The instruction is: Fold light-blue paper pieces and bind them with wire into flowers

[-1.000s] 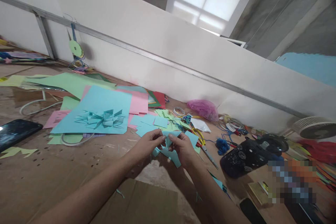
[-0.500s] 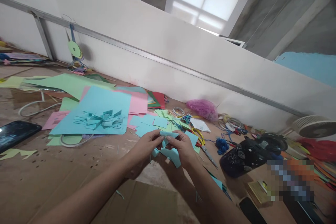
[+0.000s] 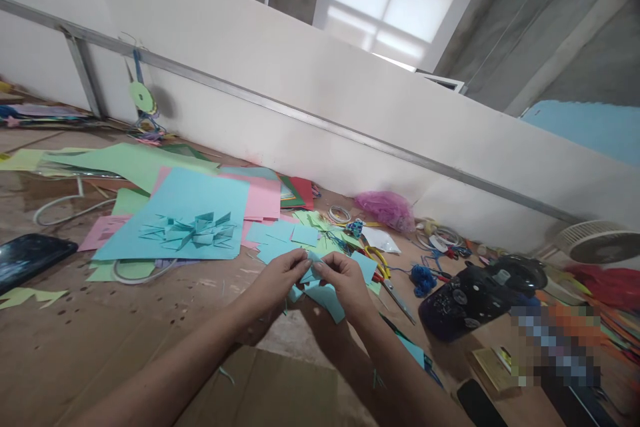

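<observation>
Between both hands is a small piece of light blue paper [image 3: 313, 258], partly covered by the fingers. My left hand [image 3: 285, 275] pinches its left side, thumb and fingers pressed together. On its right side my right hand [image 3: 345, 278] grips it the same way. Below the hands lie more light blue paper pieces [image 3: 327, 300]. A stack of blue paper squares [image 3: 280, 235] sits just beyond my left hand. Further left, a cluster of folded blue paper pieces [image 3: 195, 230] rests on a large light blue sheet [image 3: 200, 190].
Yellow-handled scissors [image 3: 395, 293] lie right of my right hand, near blue yarn [image 3: 423, 279] and a dark bottle [image 3: 460, 303]. A pink plastic bag [image 3: 385, 208] is against the white wall [image 3: 280, 127]. At far left lies a phone [image 3: 35, 257].
The held paper showed as a wider folded strip across the fingertips; now it looks narrower and the fingertips are closer together. The surrounding things lie as before.
</observation>
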Motion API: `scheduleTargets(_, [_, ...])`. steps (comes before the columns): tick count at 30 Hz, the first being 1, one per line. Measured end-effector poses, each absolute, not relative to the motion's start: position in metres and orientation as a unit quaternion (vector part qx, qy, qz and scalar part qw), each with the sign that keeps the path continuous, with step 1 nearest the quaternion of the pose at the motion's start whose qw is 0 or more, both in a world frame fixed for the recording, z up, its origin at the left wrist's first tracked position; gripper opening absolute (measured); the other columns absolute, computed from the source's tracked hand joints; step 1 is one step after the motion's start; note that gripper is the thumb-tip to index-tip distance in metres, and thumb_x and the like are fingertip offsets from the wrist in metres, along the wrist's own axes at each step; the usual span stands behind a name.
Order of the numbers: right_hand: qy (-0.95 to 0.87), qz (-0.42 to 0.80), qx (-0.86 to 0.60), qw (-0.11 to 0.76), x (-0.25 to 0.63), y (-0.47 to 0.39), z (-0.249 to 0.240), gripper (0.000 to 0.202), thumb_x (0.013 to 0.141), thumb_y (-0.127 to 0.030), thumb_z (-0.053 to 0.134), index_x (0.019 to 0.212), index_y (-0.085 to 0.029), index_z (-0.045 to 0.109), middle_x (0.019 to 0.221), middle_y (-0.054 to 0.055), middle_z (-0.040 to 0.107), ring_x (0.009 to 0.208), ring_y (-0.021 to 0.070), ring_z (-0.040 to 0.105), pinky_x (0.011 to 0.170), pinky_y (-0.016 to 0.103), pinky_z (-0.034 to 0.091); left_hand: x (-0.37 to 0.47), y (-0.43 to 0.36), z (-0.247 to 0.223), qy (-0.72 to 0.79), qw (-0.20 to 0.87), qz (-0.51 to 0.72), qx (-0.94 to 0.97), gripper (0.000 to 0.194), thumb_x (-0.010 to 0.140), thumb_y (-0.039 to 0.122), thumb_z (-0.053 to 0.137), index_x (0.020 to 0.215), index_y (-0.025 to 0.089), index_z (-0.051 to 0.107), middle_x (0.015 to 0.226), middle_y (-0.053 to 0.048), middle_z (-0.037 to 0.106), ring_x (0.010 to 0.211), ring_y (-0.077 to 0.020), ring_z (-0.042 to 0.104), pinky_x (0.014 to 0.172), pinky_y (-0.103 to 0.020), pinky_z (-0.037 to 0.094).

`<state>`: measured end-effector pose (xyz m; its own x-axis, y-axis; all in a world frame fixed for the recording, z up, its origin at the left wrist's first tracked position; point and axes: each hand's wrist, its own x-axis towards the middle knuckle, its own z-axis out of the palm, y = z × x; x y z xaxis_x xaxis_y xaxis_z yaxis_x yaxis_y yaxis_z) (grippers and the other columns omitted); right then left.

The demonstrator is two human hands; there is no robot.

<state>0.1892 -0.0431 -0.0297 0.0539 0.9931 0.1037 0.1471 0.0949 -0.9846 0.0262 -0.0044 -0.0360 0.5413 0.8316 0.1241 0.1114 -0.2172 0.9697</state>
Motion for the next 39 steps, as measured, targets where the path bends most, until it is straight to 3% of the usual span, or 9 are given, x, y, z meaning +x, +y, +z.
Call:
scheduleTargets(4, [-0.561, 0.43, -0.506, 0.495, 0.191, -0.043, -0.029, 0.026, 0.07, -0.04, 0.074, 0.077, -0.017, 0.063, 0.065, -0.003, 0.054, 0.061, 0.0119, 0.047, 0.058, 0.024, 0.036, 0.024, -0.006, -0.036, 0.358, 0.46, 0.321, 0.746, 0.028, 0.088, 0.042, 0.045, 0.068, 0.021, 0.045, 0.065, 0.005, 0.049, 0.067, -0.0146, 0.048, 0.06, -0.024, 0.036])
scheduleTargets(8, [-0.57, 0.397, -0.529, 0.487, 0.19, -0.043, -0.027, 0.026, 0.071, -0.04, 0.072, 0.069, -0.017, 0.06, 0.061, -0.003, 0.051, 0.058, 0.0114, 0.041, 0.055, 0.025, 0.032, 0.022, -0.007, -0.035, 0.362, 0.402, 0.279, 0.794, 0.023, 0.088, 0.036, 0.045, 0.072, 0.021, 0.053, 0.069, 0.004, 0.055, 0.07, -0.0154, 0.051, 0.061, -0.024, 0.034])
scheduleTargets(15, [-0.555, 0.444, -0.514, 0.48, 0.192, -0.042, -0.029, 0.028, 0.068, -0.042, 0.074, 0.071, -0.018, 0.06, 0.062, -0.004, 0.052, 0.058, 0.0115, 0.044, 0.056, 0.024, 0.035, 0.019, -0.005, -0.03, 0.376, 0.393, 0.274, 0.793, 0.027, 0.088, 0.04, 0.045, 0.068, 0.021, 0.049, 0.061, 0.004, 0.053, 0.062, -0.0151, 0.051, 0.056, -0.024, 0.033])
scheduleTargets(19, [-0.539, 0.486, -0.513, 0.458, 0.191, -0.042, -0.031, 0.034, 0.063, -0.046, 0.077, 0.064, -0.018, 0.057, 0.056, -0.004, 0.05, 0.054, 0.0118, 0.046, 0.054, 0.025, 0.038, 0.018, -0.003, -0.032, 0.37, 0.432, 0.308, 0.763, 0.029, 0.087, 0.042, 0.047, 0.067, 0.021, 0.048, 0.06, 0.005, 0.05, 0.06, -0.0148, 0.053, 0.056, -0.024, 0.037])
scheduleTargets(25, [-0.498, 0.462, -0.523, 0.514, 0.177, -0.048, -0.036, 0.033, 0.067, -0.044, 0.076, 0.066, -0.017, 0.057, 0.058, -0.003, 0.055, 0.055, 0.0116, 0.048, 0.054, 0.025, 0.038, 0.026, -0.006, -0.033, 0.342, 0.562, 0.386, 0.647, 0.026, 0.081, 0.044, 0.056, 0.073, 0.02, 0.054, 0.067, 0.003, 0.055, 0.061, -0.0143, 0.054, 0.058, -0.025, 0.044])
scheduleTargets(32, [-0.497, 0.534, -0.521, 0.443, 0.177, -0.048, -0.035, 0.036, 0.067, -0.046, 0.076, 0.063, -0.018, 0.053, 0.052, -0.001, 0.061, 0.048, 0.0128, 0.053, 0.05, 0.024, 0.039, 0.021, 0.001, -0.027, 0.364, 0.541, 0.415, 0.635, 0.022, 0.076, 0.039, 0.061, 0.067, 0.019, 0.056, 0.061, 0.004, 0.052, 0.057, -0.0126, 0.049, 0.055, -0.024, 0.042])
scheduleTargets(37, [-0.548, 0.523, -0.525, 0.388, 0.189, -0.05, -0.019, 0.032, 0.07, -0.045, 0.073, 0.065, -0.015, 0.064, 0.052, 0.001, 0.061, 0.048, 0.0123, 0.053, 0.049, 0.024, 0.041, 0.01, 0.019, -0.028, 0.377, 0.529, 0.437, 0.622, 0.027, 0.074, 0.045, 0.063, 0.069, 0.019, 0.058, 0.062, 0.004, 0.052, 0.056, -0.0129, 0.051, 0.054, -0.025, 0.044])
scheduleTargets(39, [-0.563, 0.504, -0.515, 0.405, 0.195, -0.049, -0.016, 0.029, 0.073, -0.043, 0.072, 0.068, -0.015, 0.066, 0.055, 0.001, 0.061, 0.05, 0.0121, 0.053, 0.051, 0.025, 0.042, 0.004, 0.025, -0.031, 0.378, 0.542, 0.419, 0.623, 0.031, 0.071, 0.048, 0.066, 0.07, 0.018, 0.059, 0.062, 0.005, 0.051, 0.056, -0.0128, 0.052, 0.055, -0.026, 0.045])
